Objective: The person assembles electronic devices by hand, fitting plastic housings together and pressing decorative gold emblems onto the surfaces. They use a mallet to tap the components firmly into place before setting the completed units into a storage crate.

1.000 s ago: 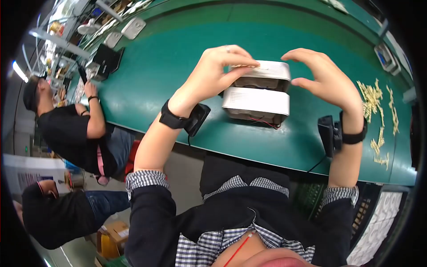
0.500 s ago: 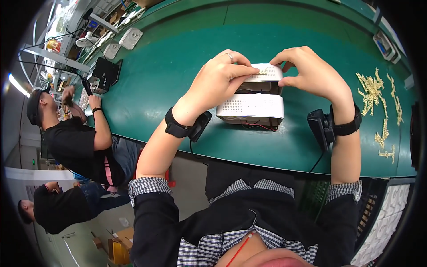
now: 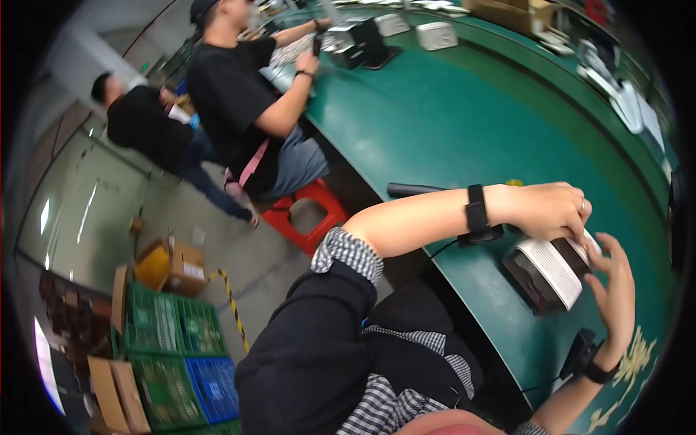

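Two white perforated casings with dark undersides stand side by side on the green table at the right. My left hand (image 3: 552, 210) reaches over the far casing (image 3: 591, 245), its fingers pressed together at the casing's top. What lies between those fingertips is hidden. At the other end of that casing, my right hand (image 3: 615, 286) holds it between thumb and fingers. The near casing (image 3: 552, 270) sits just beside it, tilted in view, with neither hand visibly gripping it. Pale yellow strips (image 3: 635, 357) lie in a loose pile beyond my right wrist.
A black rod-shaped thing (image 3: 415, 190) lies behind my left forearm. Along the green table (image 3: 435, 123) a co-worker (image 3: 235, 87) sits on a red stool (image 3: 308, 217) by a black box (image 3: 357, 40). Another person (image 3: 148, 127) stands behind. Green crates (image 3: 151, 319) and cardboard boxes (image 3: 187, 262) are on the floor.
The view has swung to the left, so the hands and casings now appear at the lower right and floor crates show. Both hands stay at the far casing.
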A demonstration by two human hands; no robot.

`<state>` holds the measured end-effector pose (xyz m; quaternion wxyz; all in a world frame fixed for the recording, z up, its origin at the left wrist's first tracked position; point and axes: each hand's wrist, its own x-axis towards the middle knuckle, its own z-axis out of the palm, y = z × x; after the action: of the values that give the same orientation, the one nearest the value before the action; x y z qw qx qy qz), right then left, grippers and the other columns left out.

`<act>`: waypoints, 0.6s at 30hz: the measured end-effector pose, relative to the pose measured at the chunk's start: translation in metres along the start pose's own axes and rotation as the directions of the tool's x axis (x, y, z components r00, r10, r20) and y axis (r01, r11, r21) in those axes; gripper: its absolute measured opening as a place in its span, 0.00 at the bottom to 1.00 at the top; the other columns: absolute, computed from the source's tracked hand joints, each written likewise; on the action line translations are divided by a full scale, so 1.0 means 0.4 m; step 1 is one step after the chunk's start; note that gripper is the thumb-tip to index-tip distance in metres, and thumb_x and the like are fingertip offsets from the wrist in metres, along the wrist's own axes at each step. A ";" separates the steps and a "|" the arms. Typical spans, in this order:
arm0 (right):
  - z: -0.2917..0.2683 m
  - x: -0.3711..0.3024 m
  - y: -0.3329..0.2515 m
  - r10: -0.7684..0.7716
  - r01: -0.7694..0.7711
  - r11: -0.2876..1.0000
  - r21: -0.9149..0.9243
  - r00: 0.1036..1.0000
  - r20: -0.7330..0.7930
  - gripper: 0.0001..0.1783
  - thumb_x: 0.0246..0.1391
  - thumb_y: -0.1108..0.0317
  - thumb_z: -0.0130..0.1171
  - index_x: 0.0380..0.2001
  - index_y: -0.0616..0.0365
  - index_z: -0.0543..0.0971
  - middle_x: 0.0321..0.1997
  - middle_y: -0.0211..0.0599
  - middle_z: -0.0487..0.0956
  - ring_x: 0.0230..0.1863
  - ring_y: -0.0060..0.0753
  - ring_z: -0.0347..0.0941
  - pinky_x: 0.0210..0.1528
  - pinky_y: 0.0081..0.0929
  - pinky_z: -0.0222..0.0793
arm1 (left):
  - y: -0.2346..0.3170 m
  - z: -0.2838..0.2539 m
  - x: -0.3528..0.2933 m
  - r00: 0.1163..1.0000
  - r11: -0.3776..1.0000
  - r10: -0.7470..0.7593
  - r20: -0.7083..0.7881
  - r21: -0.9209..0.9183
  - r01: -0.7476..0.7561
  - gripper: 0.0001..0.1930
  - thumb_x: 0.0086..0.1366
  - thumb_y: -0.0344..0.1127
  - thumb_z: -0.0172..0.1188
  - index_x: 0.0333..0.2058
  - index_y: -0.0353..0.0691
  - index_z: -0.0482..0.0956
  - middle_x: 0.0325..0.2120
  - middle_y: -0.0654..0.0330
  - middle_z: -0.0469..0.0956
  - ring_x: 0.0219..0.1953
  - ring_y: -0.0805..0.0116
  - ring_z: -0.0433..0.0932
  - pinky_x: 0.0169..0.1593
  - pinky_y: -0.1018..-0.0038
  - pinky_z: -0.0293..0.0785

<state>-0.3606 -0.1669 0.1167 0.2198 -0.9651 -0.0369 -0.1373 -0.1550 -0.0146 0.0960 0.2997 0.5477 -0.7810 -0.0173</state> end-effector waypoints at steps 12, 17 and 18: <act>0.004 -0.120 0.101 0.262 -0.312 0.939 -0.146 0.922 -0.286 0.27 0.65 0.64 0.46 0.64 0.61 0.61 0.67 0.49 0.62 0.68 0.50 0.57 0.67 0.36 0.51 | 0.043 0.006 -0.168 0.979 0.991 -0.095 -0.183 -0.113 0.075 0.24 0.65 0.46 0.54 0.59 0.51 0.69 0.58 0.53 0.67 0.65 0.52 0.58 0.67 0.46 0.45; -0.027 -0.598 0.593 0.669 -0.636 0.435 -0.637 0.702 -0.244 0.26 0.65 0.65 0.47 0.62 0.65 0.63 0.63 0.57 0.65 0.65 0.50 0.61 0.65 0.38 0.56 | 0.105 0.085 -0.176 0.981 0.999 0.041 -0.188 0.021 -0.038 0.24 0.64 0.47 0.56 0.58 0.50 0.70 0.59 0.53 0.65 0.65 0.51 0.58 0.66 0.45 0.46; -0.009 -0.595 0.600 0.671 -0.631 0.444 -0.636 0.705 -0.231 0.26 0.65 0.65 0.47 0.62 0.65 0.63 0.63 0.57 0.65 0.65 0.50 0.61 0.65 0.38 0.56 | 0.108 0.087 -0.182 0.981 0.999 0.014 -0.195 0.044 -0.005 0.24 0.63 0.47 0.57 0.57 0.50 0.71 0.59 0.53 0.65 0.65 0.51 0.58 0.66 0.45 0.47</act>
<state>-0.5583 -0.3872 -0.0467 -0.1112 -0.9171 0.3823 -0.0195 -0.1923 0.0551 0.0502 0.3631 0.5493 -0.7506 0.0551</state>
